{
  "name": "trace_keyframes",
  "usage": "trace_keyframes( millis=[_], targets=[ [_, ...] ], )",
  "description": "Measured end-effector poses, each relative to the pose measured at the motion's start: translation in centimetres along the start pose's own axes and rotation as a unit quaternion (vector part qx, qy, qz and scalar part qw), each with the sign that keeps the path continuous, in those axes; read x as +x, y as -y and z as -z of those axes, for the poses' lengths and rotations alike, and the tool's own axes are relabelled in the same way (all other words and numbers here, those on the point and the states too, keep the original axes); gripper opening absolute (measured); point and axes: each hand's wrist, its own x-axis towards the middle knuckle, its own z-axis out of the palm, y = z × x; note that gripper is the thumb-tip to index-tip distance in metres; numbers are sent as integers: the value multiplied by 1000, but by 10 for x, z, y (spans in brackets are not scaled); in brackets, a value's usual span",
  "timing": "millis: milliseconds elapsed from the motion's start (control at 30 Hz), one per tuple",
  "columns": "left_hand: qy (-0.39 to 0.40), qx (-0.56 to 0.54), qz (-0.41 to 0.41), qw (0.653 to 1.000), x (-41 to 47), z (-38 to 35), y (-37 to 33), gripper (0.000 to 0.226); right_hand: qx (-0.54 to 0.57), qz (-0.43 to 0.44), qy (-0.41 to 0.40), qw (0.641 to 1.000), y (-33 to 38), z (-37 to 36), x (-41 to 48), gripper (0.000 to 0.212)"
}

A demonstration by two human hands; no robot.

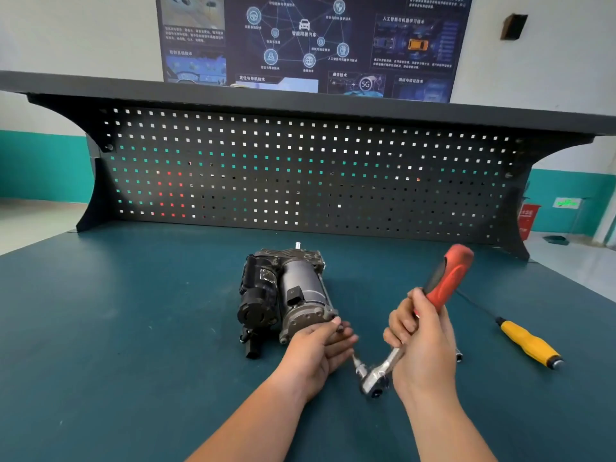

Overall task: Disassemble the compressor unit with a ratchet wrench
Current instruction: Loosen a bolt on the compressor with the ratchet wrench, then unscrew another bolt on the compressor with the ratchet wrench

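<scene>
Head view. On a dark teal bench mat [133, 328], near its middle, a grey and black metal compressor unit [293, 291], lying on its side with the round grey end cap toward the camera and a small silver stud up at the far end.

Left hand [320, 348] at that near end cap, thumb and forefinger pinched on a small dark piece [340, 328] right at the cap's rim; too small to tell whether bolt or something else. Other fingers roughly straight, just below.

Right hand [420, 338] just to the right, raised above the mat, fingers curled firmly round a ratchet wrench with a red and black handle and a chrome head [448, 278], gripping at the join of red grip and metal shank. Handle tilted up and away to the right; head low near the mat, between the two wrists, a short drive stub pointing toward the left hand. Wrench just beside the compressor unit, apart from it.

Behind the right hand, partly hidden, a small chrome socket [459, 356] on the mat. Farther right, well apart from the compressor unit, a yellow-handled screwdriver [530, 343] lying flat, thin dark shaft pointing away to the left.

At the back of the bench, a black perforated metal pegboard [300, 168], upright under a dark shelf [300, 98]. Above, on the pale wall, a dark blue poster [310, 38] with diagrams and text. At the far right, a red box [528, 218] beyond the bench.
</scene>
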Motion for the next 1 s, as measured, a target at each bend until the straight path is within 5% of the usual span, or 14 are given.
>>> trace_keyframes(
  millis=[133, 267, 367, 467, 533, 733, 900, 933, 1000],
  targets=[
    [-7, -20, 22, 1000, -5, -3, -3, 19, -4, -7, 33, 999, 35, 38, -10, 18],
    [-7, -10, 41, 999, -18, -6, -2, 19, -235, 124, 157, 951, 63, 85, -12, 35],
    [-13, -40, 56, 998, -33, -10, 1, 22, -528, 239, 227, 783, 67, 127, 2, 20],
    [-12, -73, 66, 995, -49, -15, 7, 24, -713, 166, 302, 611, 66, 155, 24, 28],
    [-13, -81, 67, 994, -59, -18, 11, 24, -763, 135, 317, 547, 61, 164, 37, 24],
    [-3, -101, 56, 993, -97, -21, 28, 23, -749, 128, 339, 556, 42, 166, 54, 18],
    [86, -40, 62, 994, -157, 2, 32, 28, -778, 108, 321, 529, 31, 160, 49, 29],
    [114, 3, 49, 992, -170, 13, 29, 23, -773, 114, 304, 545, 30, 153, 43, 28],
    [132, 126, 16, 983, -192, 36, 15, 11, -712, 141, 275, 630, 23, 126, 24, 22]
  ],
)
